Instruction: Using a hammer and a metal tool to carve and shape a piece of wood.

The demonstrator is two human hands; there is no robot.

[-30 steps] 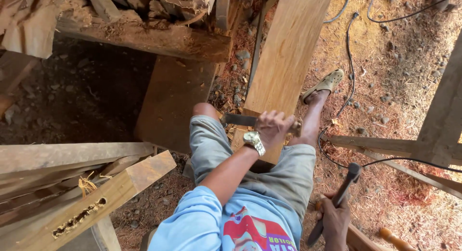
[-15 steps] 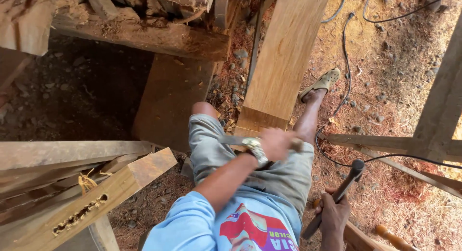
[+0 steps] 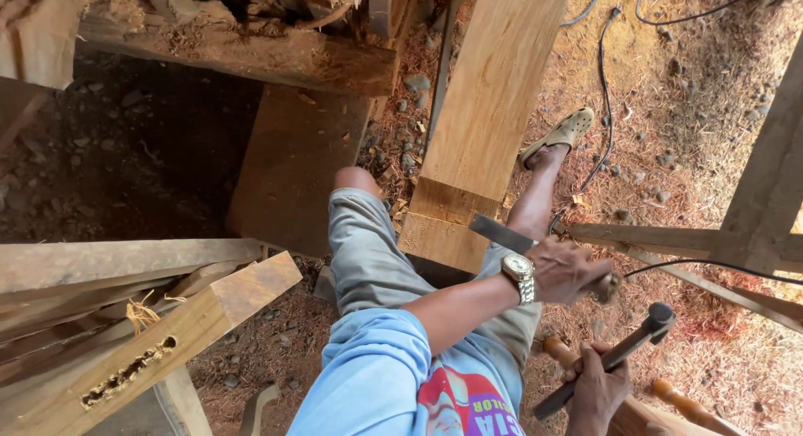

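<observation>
My left hand (image 3: 567,270), with a wristwatch on it, grips a chisel (image 3: 504,233); the flat blade points back toward the end of a long pale plank (image 3: 493,110). The plank's near end has a stepped notch (image 3: 443,223). The chisel is off the wood, just right of the notch, above my right leg. Lower right, my right hand (image 3: 598,387) holds a dark-handled hammer (image 3: 623,352), its head up and to the right. I sit at the plank's end in grey shorts, one sandalled foot (image 3: 562,133) stretched out beside it.
A beam with a rough mortise slot (image 3: 159,344) lies at lower left on stacked timbers. A dark board (image 3: 293,160) leans left of the plank. Black cables (image 3: 604,84) cross the sawdust ground. A wooden frame (image 3: 753,227) stands right; wooden-handled tools (image 3: 673,394) lie at bottom right.
My left hand has carried the chisel from the plank's end to the right, off the wood. The hammer in my right hand has shifted slightly, its head tilted further right.
</observation>
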